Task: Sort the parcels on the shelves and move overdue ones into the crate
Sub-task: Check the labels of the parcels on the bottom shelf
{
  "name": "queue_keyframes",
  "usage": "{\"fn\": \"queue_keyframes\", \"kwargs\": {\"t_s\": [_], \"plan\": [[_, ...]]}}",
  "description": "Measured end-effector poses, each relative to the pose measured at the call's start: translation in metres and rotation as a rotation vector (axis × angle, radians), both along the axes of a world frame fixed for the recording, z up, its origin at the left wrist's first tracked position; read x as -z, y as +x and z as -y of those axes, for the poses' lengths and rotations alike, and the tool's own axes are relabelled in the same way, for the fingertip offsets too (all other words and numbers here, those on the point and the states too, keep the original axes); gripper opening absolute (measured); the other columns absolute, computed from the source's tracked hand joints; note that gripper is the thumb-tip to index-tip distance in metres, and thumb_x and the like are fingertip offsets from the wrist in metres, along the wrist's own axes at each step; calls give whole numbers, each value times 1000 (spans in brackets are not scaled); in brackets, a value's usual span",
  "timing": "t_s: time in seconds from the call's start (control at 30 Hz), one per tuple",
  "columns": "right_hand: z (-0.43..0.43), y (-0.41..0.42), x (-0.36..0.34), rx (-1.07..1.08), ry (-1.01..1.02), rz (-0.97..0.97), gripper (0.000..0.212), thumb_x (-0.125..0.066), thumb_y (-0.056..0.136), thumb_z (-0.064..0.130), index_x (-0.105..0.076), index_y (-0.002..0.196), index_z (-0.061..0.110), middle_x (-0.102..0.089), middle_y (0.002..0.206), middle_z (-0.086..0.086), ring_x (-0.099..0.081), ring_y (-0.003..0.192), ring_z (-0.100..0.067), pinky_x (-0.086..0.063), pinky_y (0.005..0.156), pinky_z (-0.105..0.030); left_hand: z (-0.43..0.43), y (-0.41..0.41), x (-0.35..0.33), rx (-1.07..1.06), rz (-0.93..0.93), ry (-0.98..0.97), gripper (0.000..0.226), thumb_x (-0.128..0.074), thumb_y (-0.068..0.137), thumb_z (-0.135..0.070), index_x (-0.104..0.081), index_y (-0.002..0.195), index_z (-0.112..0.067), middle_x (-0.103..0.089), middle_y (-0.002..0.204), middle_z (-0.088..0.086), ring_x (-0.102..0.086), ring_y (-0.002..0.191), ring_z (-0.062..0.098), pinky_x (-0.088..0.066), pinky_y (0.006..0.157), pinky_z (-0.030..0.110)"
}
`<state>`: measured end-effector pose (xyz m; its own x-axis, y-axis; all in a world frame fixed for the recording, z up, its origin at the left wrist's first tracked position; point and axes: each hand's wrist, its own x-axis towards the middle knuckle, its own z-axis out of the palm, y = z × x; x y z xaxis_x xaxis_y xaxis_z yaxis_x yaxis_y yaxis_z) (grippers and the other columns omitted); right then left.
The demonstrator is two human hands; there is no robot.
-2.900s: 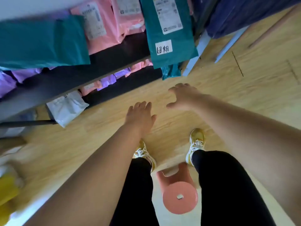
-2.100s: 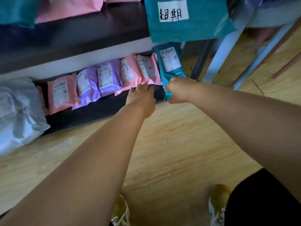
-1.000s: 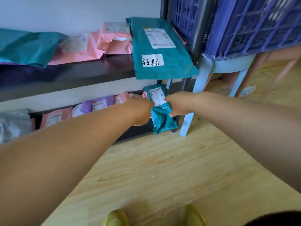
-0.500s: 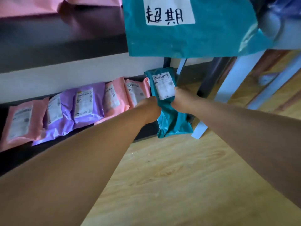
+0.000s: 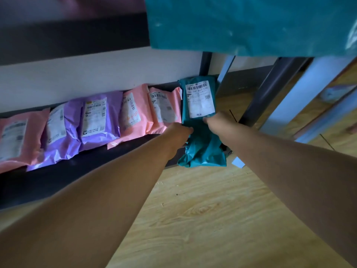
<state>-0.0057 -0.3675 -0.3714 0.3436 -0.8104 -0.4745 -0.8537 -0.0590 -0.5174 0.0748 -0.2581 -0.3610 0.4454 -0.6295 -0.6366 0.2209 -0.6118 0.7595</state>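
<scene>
Both hands clamped on the teal parcel [image 5: 202, 144]: left hand [image 5: 178, 133] pinching its 9 o'clock edge, right hand [image 5: 215, 121] gripping its 3 o'clock edge just under the white barcode label [image 5: 201, 99]. Parcel set at the right end of the lowest shelf [image 5: 58, 180], crumpled lower end hanging past the shelf's front lip.

At its 9 o'clock, touching it, pink parcels [image 5: 166, 113], then purple parcels [image 5: 96, 120], overlapping in a row with labels up.

At 12 o'clock, a strip of white wall [image 5: 96, 74] beneath a dark upper shelf [image 5: 77, 35], with a large teal parcel [image 5: 241, 26] draped over its edge toward 1 o'clock. Toward 2 o'clock, a dark metal post [image 5: 270, 89] beside a pale furniture leg [image 5: 301, 97]. From 4 to 7 o'clock, light wood-grain floor [image 5: 212, 219].
</scene>
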Motion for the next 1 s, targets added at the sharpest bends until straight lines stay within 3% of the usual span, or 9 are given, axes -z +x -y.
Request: {"fn": "queue_keyframes", "kwargs": {"t_s": [0.1,0.2,0.37,0.47,0.57,0.73,0.83,0.87,1.0], "plan": [[-2,0,-1,75,-8,57,36,-45,100,16,-54,130,-2,-55,134,-21,-53,125,-35,-45,95,-37,-4,9,4,-17,-24,-16,28,-48,101,-14,-56,126,-2,-64,113,15,-62,92,25,-55,92,39],[-7,-2,-6,138,-38,113,35,-44,100,13,-55,129,-3,-56,132,-22,-54,122,-36,-46,92,-36,-9,13,-2,-32,-37,-52,19,-49,102,-22,-59,110,-8,-64,109,12,-62,89,22,-54,93,37],[-37,-12,-19,204,-96,302,29,-53,96,21,-60,123,13,-65,115,-9,-62,103,-29,-51,84,-35,-21,22,-9,-19,-42,-99,43,-64,91,-43,-59,120,-11,-67,109,4,-65,103,20,-54,95,34],[-61,-24,-30,179,-6,462,23,-57,94,21,-64,116,18,-69,104,-3,-66,92,-20,-56,81,-34,-34,23,-17,-23,-108,-169,39,-70,86,-45,-66,111,-16,-74,106,1,-70,98,16,-56,90,29],[-83,-36,-38,144,169,589,16,-61,95,18,-67,110,20,-72,102,-1,-69,91,-15,-58,80,-30,-59,30,-14,-4,-135,-174,41,-76,82,-39,-67,113,-15,-75,106,4,-71,99,20,-56,91,33],[-103,-42,-44,33,265,543,31,-68,90,35,-58,119,26,-69,107,10,-67,92,-5,-54,77,-24,-96,42,-5,-84,-277,-214,34,-75,83,-17,-67,115,-7,-73,109,11,-71,96,22,-58,82,32],[-105,-44,-43,22,354,509,60,-75,77,53,-53,128,31,-67,116,10,-65,105,-10,-52,91,-34,-105,49,-7,-142,-337,-249,38,-76,79,-13,-66,116,-7,-74,108,8,-72,94,20,-58,77,29],[-106,-43,-41,13,424,505,65,-77,75,53,-53,131,32,-68,118,10,-65,108,-13,-51,96,-39,-107,52,-6,-129,-336,-258,39,-76,78,-13,-66,116,-7,-74,108,7,-72,93,19,-58,76,28],[-110,-41,-36,-25,597,559,37,-71,88,21,-63,124,26,-73,112,6,-69,106,-17,-54,96,-41,-117,57,-7,-67,-291,-279,46,-78,70,-15,-68,114,-10,-74,109,6,-70,93,18,-59,78,27]]}}
